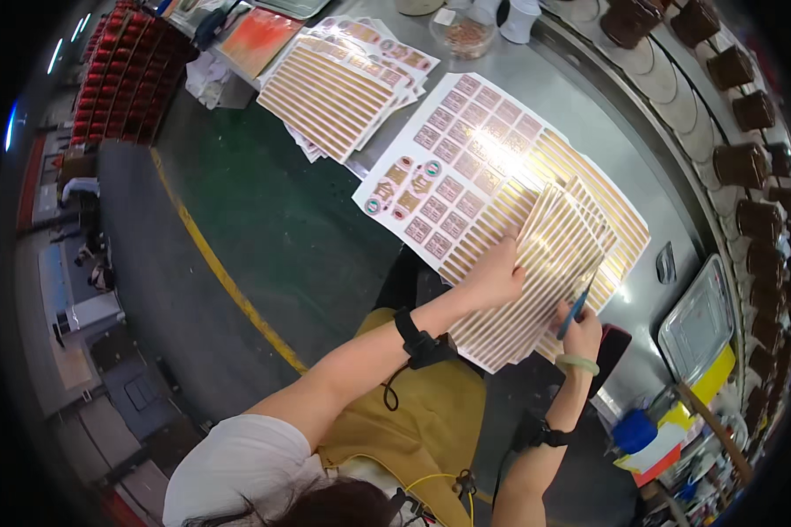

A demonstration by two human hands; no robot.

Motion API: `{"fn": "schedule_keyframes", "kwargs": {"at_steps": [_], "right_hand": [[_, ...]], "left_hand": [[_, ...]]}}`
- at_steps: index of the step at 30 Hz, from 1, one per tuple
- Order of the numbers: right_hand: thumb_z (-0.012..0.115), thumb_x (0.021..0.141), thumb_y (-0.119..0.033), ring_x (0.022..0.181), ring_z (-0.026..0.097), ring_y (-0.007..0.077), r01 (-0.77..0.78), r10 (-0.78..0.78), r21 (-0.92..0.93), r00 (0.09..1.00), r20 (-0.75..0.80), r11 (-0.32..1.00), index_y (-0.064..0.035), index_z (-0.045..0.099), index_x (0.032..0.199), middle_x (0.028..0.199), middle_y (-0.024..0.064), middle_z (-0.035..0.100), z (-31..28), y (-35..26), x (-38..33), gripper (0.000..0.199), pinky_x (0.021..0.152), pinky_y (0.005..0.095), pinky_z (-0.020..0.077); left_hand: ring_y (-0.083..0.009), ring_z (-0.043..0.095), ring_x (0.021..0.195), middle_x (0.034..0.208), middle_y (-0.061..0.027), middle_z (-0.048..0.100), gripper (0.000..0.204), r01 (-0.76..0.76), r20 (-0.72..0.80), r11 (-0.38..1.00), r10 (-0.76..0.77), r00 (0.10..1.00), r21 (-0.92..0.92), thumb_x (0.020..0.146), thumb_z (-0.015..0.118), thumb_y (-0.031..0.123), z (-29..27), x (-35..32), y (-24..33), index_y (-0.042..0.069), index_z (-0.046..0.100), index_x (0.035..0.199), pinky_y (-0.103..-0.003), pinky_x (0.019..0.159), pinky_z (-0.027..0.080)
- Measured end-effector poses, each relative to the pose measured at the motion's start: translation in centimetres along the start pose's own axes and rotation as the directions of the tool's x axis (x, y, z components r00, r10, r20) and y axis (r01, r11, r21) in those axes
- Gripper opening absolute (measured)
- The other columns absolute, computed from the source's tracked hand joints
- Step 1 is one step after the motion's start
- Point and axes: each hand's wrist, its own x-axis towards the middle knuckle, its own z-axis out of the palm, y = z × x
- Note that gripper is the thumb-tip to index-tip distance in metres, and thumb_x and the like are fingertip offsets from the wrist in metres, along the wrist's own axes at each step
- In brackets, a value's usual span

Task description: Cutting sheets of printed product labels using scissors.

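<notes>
A loose stack of gold-striped sheets (540, 290) lies fanned over a large printed sheet (431, 145), which carries gold stripes, small square prints and oval emblems. My left hand (495, 274) is closed at the left edge of the striped stack, fingers curled on the paper. My right hand (582, 335) is at the stack's lower right, wrapped round a slim blue tool (573, 316) with a thin dark tip lying over the stripes. The tool's exact kind is too small to tell. Bright glare covers part of the large sheet.
Another pile of printed sheets (330, 101) lies on the metal table farther left. A clear bowl (464, 35) stands at the back. Brown pots (740, 165) line a curved conveyor on the right. A metal tray (697, 318) and a dark phone-like object (611, 356) are near my right hand.
</notes>
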Motion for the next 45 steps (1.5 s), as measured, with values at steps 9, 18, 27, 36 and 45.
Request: {"fn": "schedule_keyframes", "kwargs": {"at_steps": [9,18,27,36,45], "right_hand": [[0.066,0.089,-0.018,0.061,0.051,0.0052,0.241,-0.167,0.538,0.969,-0.183,0.807,-0.0033,0.054,0.096,0.072,0.0027,0.060,-0.4,-1.7,-1.1,0.020,0.055,0.0191,0.0365],[0.075,0.079,-0.018,0.072,0.057,0.0107,0.335,-0.317,0.155,0.940,-0.127,0.929,0.0002,0.060,0.090,0.076,0.0042,0.062,5.8,-8.2,-3.5,0.026,0.070,0.0267,0.0449],[0.076,0.078,-0.024,0.067,0.058,0.0233,0.312,-0.301,0.018,0.929,-0.213,0.950,0.0025,0.057,0.087,0.071,0.0139,0.059,6.9,-8.5,-3.1,0.034,0.064,0.0344,0.0453],[0.082,0.068,-0.031,0.072,0.063,0.0359,0.104,-0.203,-0.312,0.930,-0.305,0.944,-0.0006,0.056,0.087,0.075,0.0151,0.064,7.1,-6.9,-2.4,0.044,0.069,0.0444,0.0481],[0.080,0.068,-0.028,0.073,0.063,0.0360,0.094,-0.176,-0.294,0.947,-0.267,0.951,-0.0005,0.056,0.087,0.074,0.0148,0.064,6.2,-6.6,-2.0,0.042,0.069,0.0444,0.0483]], "left_hand": [[-0.0205,0.065,0.090,0.106,-0.0087,0.063,0.038,-0.361,-0.379,0.494,0.069,0.923,-0.791,0.083,0.052,-0.002,-20.9,-2.0,-4.3,-0.001,0.050,0.121,-0.034,0.083,0.056],[-0.0231,0.060,0.103,0.113,-0.0105,0.054,0.051,-0.598,-0.780,0.518,-0.268,0.566,-0.612,0.078,0.056,-0.006,-38.8,5.1,-12.4,0.001,0.040,0.126,-0.039,0.084,0.052],[-0.0204,0.060,0.085,0.100,-0.0118,0.059,0.045,-0.173,-0.893,0.969,0.232,0.387,0.176,0.079,0.071,0.001,-34.6,4.7,-11.1,-0.006,0.050,0.117,-0.032,0.076,0.050],[-0.0404,0.046,0.114,0.119,-0.0273,0.051,0.068,-0.124,-0.408,0.781,0.446,0.797,0.612,0.079,0.072,0.030,-21.2,5.5,-6.8,-0.015,0.044,0.122,-0.046,0.100,0.034],[-0.0417,0.064,0.088,0.092,-0.0277,0.065,0.042,-0.103,-0.445,0.908,0.294,0.846,0.405,0.085,0.065,0.023,-22.6,7.2,-3.2,-0.011,0.058,0.109,-0.044,0.077,0.049]]}}
